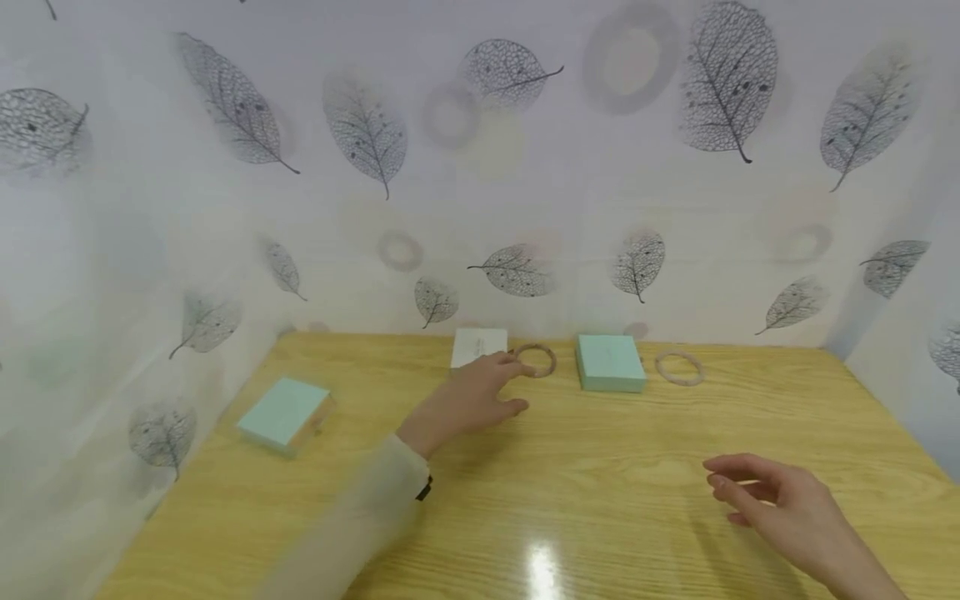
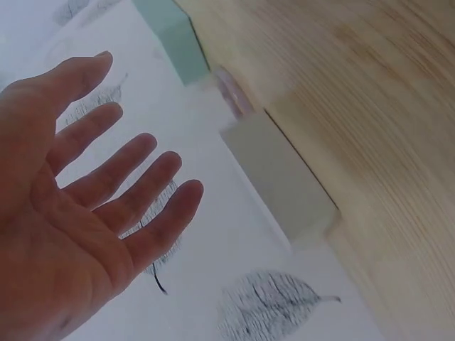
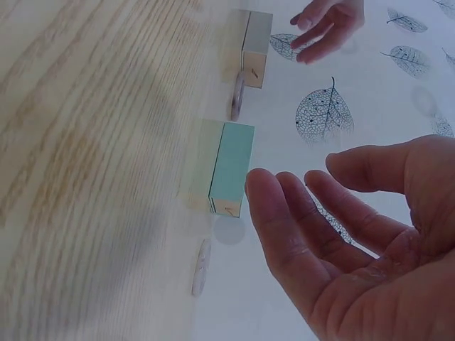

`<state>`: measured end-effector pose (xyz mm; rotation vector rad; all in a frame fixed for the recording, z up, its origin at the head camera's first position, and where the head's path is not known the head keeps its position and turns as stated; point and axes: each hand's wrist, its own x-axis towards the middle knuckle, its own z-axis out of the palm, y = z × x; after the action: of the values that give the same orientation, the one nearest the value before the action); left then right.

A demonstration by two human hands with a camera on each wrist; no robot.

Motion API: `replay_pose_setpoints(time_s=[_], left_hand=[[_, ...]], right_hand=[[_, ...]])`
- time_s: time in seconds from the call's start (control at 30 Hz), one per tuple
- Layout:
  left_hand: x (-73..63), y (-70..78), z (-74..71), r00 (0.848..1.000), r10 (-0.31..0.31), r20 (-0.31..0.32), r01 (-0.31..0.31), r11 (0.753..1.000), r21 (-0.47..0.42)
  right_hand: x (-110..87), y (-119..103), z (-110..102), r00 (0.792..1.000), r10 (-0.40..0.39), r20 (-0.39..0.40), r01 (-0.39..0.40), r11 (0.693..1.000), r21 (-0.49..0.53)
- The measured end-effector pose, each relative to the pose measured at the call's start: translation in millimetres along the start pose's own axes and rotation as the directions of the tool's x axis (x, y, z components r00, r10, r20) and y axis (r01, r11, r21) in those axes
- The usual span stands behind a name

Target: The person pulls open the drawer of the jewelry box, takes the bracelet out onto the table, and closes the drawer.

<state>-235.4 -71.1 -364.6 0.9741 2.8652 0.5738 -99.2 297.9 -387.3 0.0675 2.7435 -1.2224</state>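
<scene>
In the head view my left hand (image 1: 472,400) reaches over the table, its fingers in front of a white box (image 1: 478,343) and a brownish bangle (image 1: 552,360). The left wrist view shows that hand (image 2: 92,192) with fingers spread and holding nothing, apart from the white box (image 2: 281,174). To the right of the brownish bangle sits a mint-green box (image 1: 611,364), and a pale pinkish bangle (image 1: 702,367) lies beyond it. My right hand (image 1: 787,508) hovers over the right of the table, fingers loosely bent around nothing; its wrist view has the mint-green box (image 3: 233,167) past the fingertips.
Another mint-green box (image 1: 281,412) rests at an angle on the left of the wooden table (image 1: 600,500). Behind and at both sides hangs a pale curtain (image 1: 525,192) with a leaf print, meeting the table's back edge.
</scene>
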Motion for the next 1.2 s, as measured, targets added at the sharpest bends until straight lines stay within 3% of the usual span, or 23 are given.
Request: replay_pose_setpoints(time_s=[0.2,0.53,0.63,0.87,1.2], left_hand=[[-25.9,-36.5,-14.4,0.992,-0.126,-0.009,0.127,0.992,0.011],[-81.4,-101.9,-39.2,0.969,-0.233,-0.078,0.240,0.967,0.085],[-99.4,-115.3,-45.9,0.957,-0.278,-0.087,0.285,0.955,0.084],[-133.6,-142.4,-53.8,0.940,-0.319,-0.122,0.331,0.940,0.088],[-165.8,-173.3,-59.6,0.922,-0.351,-0.161,0.364,0.930,0.056]], right_hand=[[-0.2,1.8,-0.5,1.000,0.013,0.015,-0.013,1.000,0.006],[0.2,2.5,3.5,1.000,-0.025,0.000,0.025,1.000,0.010],[0.4,2.7,3.6,0.999,-0.036,-0.007,0.036,0.999,0.006],[0.4,2.5,4.2,0.998,-0.054,-0.017,0.054,0.999,0.003],[-2.0,3.0,4.2,0.999,-0.037,-0.014,0.037,0.999,-0.016]])
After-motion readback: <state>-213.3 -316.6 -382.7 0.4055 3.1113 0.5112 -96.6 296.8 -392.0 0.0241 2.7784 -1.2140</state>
